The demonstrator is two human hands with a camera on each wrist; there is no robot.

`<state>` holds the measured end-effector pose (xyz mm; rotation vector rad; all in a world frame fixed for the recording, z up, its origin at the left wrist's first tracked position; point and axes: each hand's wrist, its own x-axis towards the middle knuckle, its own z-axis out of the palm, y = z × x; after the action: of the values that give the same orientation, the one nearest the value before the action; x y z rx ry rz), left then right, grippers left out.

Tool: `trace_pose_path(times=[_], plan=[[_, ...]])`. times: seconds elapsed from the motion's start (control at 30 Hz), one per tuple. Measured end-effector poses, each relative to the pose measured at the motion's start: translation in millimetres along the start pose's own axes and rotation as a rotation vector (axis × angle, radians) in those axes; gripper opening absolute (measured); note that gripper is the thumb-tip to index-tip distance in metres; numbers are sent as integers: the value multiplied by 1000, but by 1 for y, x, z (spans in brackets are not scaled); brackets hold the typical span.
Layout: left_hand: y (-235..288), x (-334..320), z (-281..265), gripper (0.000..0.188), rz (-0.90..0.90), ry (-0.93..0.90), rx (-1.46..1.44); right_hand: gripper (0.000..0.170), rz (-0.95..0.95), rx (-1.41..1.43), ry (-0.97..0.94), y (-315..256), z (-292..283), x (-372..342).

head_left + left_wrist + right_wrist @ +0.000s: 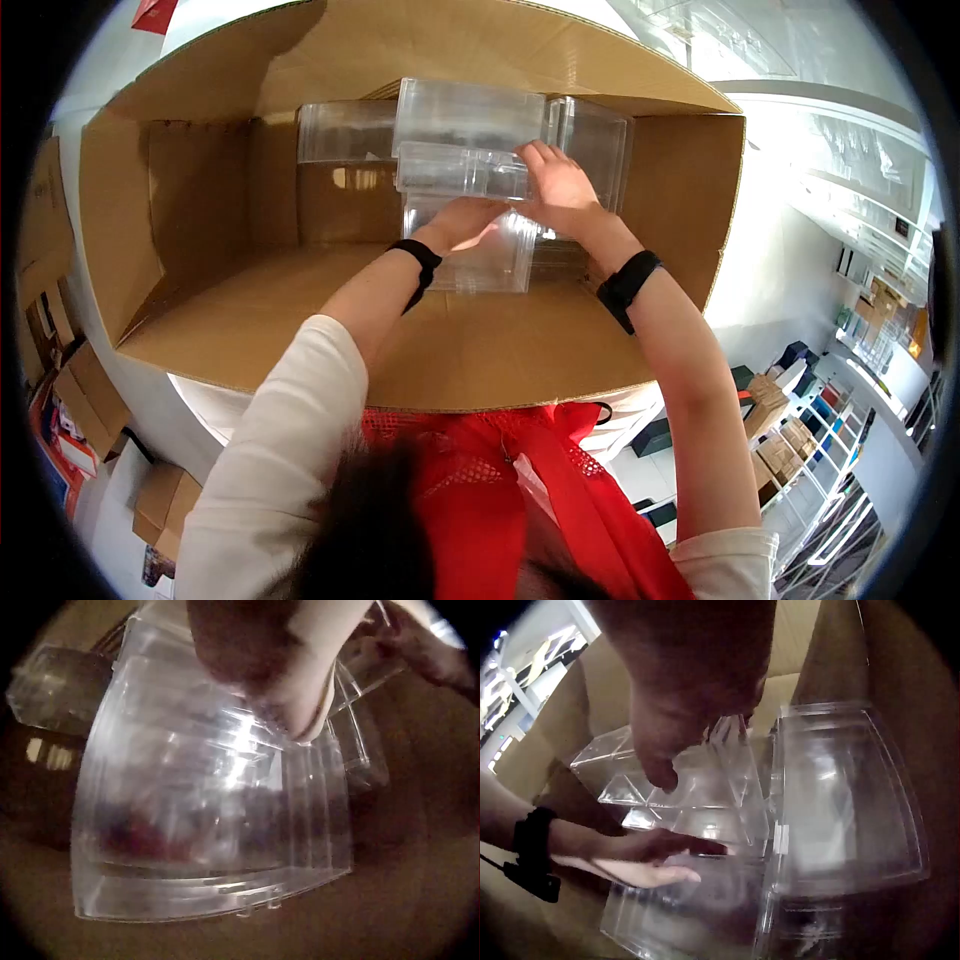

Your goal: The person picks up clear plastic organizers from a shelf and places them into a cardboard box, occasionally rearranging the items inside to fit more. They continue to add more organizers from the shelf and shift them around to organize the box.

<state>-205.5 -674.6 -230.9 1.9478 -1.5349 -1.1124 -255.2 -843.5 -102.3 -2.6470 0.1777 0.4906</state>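
Observation:
In the head view, a clear plastic box [440, 170] with inner dividers sits amid other clear boxes inside a large carton. My right hand [562, 190] grips its right end, fingers over the far side and thumb on the near side. My left hand [465, 222] is at the box's near edge, its fingers extended against it and the thumb apart, as the right wrist view shows. Under the left hand lies another clear box [195, 787], with small tabs along its rim. A larger clear box [470, 110] stands just beyond the held one.
The cardboard carton [680, 190] surrounds both hands with high walls. Further clear boxes stand at its back, one at the left [345, 130] and one at the right [600, 150]. Outside, cardboard boxes [165, 505] lie at lower left and a white shelf rack [820, 440] stands at right.

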Motion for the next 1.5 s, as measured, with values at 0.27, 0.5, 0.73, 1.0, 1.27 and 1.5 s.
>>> trace_pose_path(times=[0.27, 0.5, 0.73, 1.0, 1.27, 1.5], plan=[[-15, -48, 0, 40, 463, -88, 111, 65, -22, -114, 8, 5, 31, -5], [-109, -101, -65, 31, -416, 78, -126, 64, -1, -135, -23, 7, 35, -6], [-197, -37, 51, 52, -490, 34, -827, 64, -100, -67, 115, 16, 47, -9], [-185, -59, 115, 38, -399, 243, -1207, 65, -85, -47, 59, -2, 43, 14], [-131, -61, 84, 31, -386, 615, -879, 64, 9, -126, -73, -1, 70, 25], [-145, -68, 78, 55, -642, 555, -1495, 70, 3, -261, -145, 16, 74, 25]])
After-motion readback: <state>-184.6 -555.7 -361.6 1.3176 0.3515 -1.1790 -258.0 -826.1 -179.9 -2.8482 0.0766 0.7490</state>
